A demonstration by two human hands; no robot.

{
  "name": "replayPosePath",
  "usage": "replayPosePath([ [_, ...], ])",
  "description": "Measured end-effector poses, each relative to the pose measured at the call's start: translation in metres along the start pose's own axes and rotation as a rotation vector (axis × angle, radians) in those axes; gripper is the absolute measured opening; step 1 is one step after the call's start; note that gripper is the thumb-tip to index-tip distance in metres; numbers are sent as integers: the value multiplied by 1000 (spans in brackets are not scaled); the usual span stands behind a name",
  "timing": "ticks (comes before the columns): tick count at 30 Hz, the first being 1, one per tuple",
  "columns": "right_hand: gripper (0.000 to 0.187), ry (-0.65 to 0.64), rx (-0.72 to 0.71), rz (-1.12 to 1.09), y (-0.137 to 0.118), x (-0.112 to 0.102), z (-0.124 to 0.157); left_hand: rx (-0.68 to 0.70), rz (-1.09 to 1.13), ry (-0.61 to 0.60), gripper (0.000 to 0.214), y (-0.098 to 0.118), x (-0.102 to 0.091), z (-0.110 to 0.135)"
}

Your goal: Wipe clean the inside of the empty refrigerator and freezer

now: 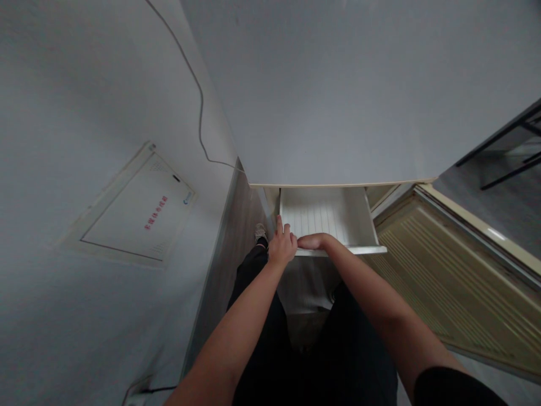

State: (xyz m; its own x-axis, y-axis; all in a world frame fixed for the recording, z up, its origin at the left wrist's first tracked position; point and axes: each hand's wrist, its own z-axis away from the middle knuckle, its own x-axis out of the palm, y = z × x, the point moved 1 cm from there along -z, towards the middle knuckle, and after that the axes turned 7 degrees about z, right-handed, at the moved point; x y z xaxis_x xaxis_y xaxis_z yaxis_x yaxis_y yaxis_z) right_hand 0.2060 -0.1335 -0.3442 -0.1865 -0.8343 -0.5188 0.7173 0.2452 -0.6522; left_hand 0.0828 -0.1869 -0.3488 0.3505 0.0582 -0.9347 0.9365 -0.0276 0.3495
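A white drawer (pixel 350 220) with a ribbed bottom is pulled out from the lower compartment of a fridge (pixel 338 101). Nothing lies in the visible part of it. My left hand (pixel 283 243) is at the drawer's front left corner, its index finger stretched along the left side and the other fingers bent over the edge. Beside it, almost touching, my right hand (pixel 311 241) is closed over the front rim, wrist sharply bent, its fingertips hidden. On the right, the lower fridge door (pixel 456 270) stands swung out, showing its ridged yellowish inner side.
To the left is a wall with a white panel (pixel 141 211) bearing red lettering. A thin cable (pixel 200 107) hangs down behind the fridge. My dark-trousered legs (pixel 253 270) straddle the space before the drawer. Dark metal legs (pixel 507 175) of furniture show at far right.
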Motion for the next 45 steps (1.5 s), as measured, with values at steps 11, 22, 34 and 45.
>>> replayPosePath([
  [11, 45, 645, 359, 538, 92, 46, 154, 14, -17, -21, 40, 0, 4, 0],
  [22, 50, 1060, 219, 531, -19, 130, 13, 9, 148, 4, 45, -5, 2, -7],
  [34, 43, 1111, 401, 486, 94, 85, 140, -9, 56, -16, 58, 4, -1, -4],
  [45, 57, 1401, 643, 187, 109, 97, 115, 2, 30, -14, 53, 7, 0, -5],
])
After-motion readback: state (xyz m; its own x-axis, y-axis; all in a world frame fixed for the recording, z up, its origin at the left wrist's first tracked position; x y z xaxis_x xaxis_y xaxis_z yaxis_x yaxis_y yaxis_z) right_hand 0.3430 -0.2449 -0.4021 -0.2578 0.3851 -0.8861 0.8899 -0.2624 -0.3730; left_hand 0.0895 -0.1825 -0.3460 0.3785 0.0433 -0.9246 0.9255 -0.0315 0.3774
